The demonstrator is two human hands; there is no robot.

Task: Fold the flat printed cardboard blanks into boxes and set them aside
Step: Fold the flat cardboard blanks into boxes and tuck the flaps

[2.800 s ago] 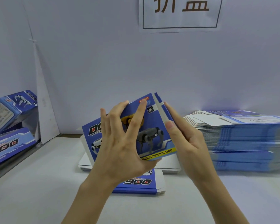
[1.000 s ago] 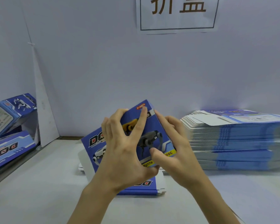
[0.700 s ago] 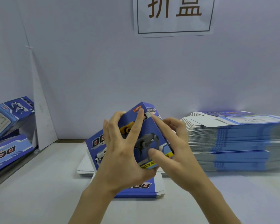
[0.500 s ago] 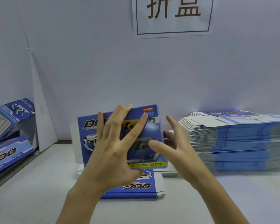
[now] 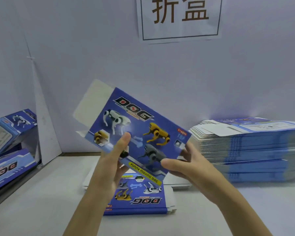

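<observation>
I see a pale worktop (image 5: 41, 201) w/ a grey wall behind it and a paper sign (image 5: 179, 17) at 12 o'clock. Biggest thing on it is a tall stack of flat blanks (image 5: 254, 150) at 3 o'clock, blue edges, white flaps on top. By my read that's most of the job left.

At 9 o'clock, past the worktop's edge, two finished boxes (image 5: 10, 132) sit one on the other. That's the done pile as far as I can see; more may be out of frame.

Centre, lifted clear of the worktop, is the held blank (image 5: 138, 120). Its blue face w/ robot dogs is toward me. It's tilted, w/ a plain white flap sticking out toward 10 o'clock. It looks flat or barely opened. Can't tell if it's squared yet, and no end looks closed.

At 6 o'clock, below it, a spare blank (image 5: 143, 200) lies flat, print up, partly on some white sheets (image 5: 177, 184).

The left hand (image 5: 112, 167) grips the held blank's lower edge, thumb on the print, fingers behind. The right hand (image 5: 191, 169) pinches its lower-right corner, thumb in front, fingers behind.

My est.: early in this box, early in the batch.
</observation>
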